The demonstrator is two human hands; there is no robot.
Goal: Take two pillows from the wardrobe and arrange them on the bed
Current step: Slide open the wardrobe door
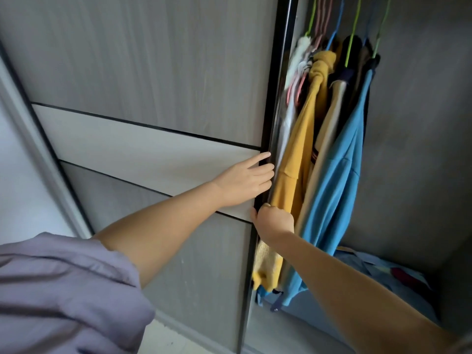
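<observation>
A grey and white sliding wardrobe door fills the left and middle of the head view, with its black edge running top to bottom. My left hand lies against the door near that edge, its fingertips curling round the black edge. Just below, my right hand grips the same edge, fingers hidden behind it and thumb on the front. The wardrobe stands partly open on the right. A light blue patterned bundle, perhaps a pillow, lies at the bottom of the opening.
Several clothes hang on coloured hangers in the opening: a yellow garment, a beige one and a blue one. The wardrobe's grey inner wall is on the right. My lilac sleeve fills the lower left.
</observation>
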